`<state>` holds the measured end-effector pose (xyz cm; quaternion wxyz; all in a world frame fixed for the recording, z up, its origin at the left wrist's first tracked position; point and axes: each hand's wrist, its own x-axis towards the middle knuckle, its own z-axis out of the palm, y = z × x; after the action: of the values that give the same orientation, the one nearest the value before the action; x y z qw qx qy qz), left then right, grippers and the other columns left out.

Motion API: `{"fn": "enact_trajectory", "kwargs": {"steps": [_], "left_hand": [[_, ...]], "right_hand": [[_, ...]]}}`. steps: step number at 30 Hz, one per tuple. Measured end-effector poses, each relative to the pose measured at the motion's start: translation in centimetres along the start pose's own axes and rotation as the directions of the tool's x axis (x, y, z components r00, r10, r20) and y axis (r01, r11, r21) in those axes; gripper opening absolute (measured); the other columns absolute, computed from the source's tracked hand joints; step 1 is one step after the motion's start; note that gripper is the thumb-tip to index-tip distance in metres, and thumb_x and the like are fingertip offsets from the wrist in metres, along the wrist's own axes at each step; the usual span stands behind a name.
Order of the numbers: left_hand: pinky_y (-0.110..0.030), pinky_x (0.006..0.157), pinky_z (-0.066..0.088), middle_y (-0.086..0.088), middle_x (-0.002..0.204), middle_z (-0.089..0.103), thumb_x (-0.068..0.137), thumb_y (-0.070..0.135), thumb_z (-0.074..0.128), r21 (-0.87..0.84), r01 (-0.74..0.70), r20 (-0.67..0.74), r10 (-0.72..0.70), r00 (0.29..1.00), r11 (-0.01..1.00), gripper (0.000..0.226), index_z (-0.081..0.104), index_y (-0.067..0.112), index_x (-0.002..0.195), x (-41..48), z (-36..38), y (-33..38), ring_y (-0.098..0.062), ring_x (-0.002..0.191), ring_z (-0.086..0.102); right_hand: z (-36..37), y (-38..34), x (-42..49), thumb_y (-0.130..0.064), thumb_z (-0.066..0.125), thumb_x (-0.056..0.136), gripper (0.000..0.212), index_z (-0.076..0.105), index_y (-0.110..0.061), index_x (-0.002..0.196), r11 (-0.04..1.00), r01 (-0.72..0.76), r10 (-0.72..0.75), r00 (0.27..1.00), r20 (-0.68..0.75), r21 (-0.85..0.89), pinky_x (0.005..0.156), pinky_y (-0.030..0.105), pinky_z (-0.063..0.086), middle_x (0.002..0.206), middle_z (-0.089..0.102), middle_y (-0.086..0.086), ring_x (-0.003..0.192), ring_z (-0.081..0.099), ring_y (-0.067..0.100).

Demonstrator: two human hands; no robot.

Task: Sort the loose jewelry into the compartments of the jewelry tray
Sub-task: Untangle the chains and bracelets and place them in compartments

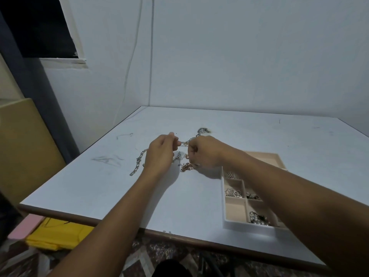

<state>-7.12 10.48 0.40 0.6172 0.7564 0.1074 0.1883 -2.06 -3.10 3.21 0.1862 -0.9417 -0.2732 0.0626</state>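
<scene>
My left hand (160, 151) and my right hand (203, 151) meet over the middle of the table, both pinching a tangle of chains between them. A chunky silver chain (137, 162) trails from under my left hand toward the left. A rose-gold chain (186, 166) hangs in a small heap below my right hand. Another strand runs back to a dark silver heap (203, 130) farther away. The beige jewelry tray (235, 208) lies at the right, partly hidden by my right forearm. Some of its compartments hold silver pieces (233, 192) and pearly beads (257, 217).
The white table (99, 186) has a brown front edge and faint scuff marks at the left. Walls close it in behind. A yellow bag (58, 234) and a pink item lie on the floor below the left corner.
</scene>
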Motion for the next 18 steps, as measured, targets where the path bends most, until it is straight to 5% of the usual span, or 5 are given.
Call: {"fn": "enact_trajectory", "kwargs": {"steps": [4, 8, 15, 18], "left_hand": [[-0.048, 0.096, 0.048, 0.006, 0.087, 0.072, 0.098, 0.035, 0.042, -0.018, 0.005, -0.007, -0.005, 1.000, 1.000, 0.030, 0.066, 0.019, 0.088, 0.2, 0.2, 0.0, -0.018, 0.097, 0.065], [-0.048, 0.096, 0.048, -0.001, 0.093, 0.072, 0.098, 0.036, 0.041, 0.006, 0.005, -0.011, -0.005, 1.000, 1.000, 0.033, 0.066, 0.022, 0.083, 0.2, 0.0, -0.2, -0.021, 0.097, 0.065], [-0.047, 0.094, 0.049, -0.001, 0.088, 0.073, 0.099, 0.038, 0.039, 0.004, -0.007, 0.012, 0.007, 1.000, 1.000, 0.036, 0.065, 0.021, 0.081, 0.7, 0.7, -0.5, -0.021, 0.094, 0.066], [-0.037, 0.085, 0.053, -0.003, 0.083, 0.072, 0.100, 0.037, 0.039, -0.052, 0.014, 0.027, -0.013, 1.000, 0.999, 0.040, 0.066, 0.010, 0.087, 0.8, 1.3, -0.4, -0.024, 0.083, 0.068]], "right_hand": [[0.6, -0.2, 0.0, -0.023, 0.072, 0.079, 0.015, 0.068, -0.015, 0.090, 0.999, 0.016, -0.014, 0.998, 0.059, -0.043, 0.077, 0.030, 0.047, 0.093, 0.069, 0.000, 0.085, 0.057, 0.016], [1.0, -0.3, 0.3, -0.019, 0.070, 0.079, 0.014, 0.061, -0.022, 0.068, 0.997, 0.036, -0.032, 0.998, 0.061, -0.070, 0.071, 0.030, 0.048, 0.087, 0.071, 0.001, 0.083, 0.061, 0.019], [0.0, -0.1, 0.2, -0.015, 0.057, 0.082, 0.013, 0.053, -0.020, 0.071, 0.995, 0.058, -0.055, 0.998, 0.032, -0.085, 0.077, 0.035, 0.050, 0.089, 0.070, 0.004, 0.086, 0.061, 0.024], [-1.5, -0.2, -0.1, -0.018, 0.056, 0.084, 0.019, 0.054, -0.024, 0.066, 0.998, 0.059, -0.059, 0.998, 0.000, -0.015, 0.076, 0.032, 0.051, 0.088, 0.071, 0.001, 0.086, 0.063, 0.021]]}}
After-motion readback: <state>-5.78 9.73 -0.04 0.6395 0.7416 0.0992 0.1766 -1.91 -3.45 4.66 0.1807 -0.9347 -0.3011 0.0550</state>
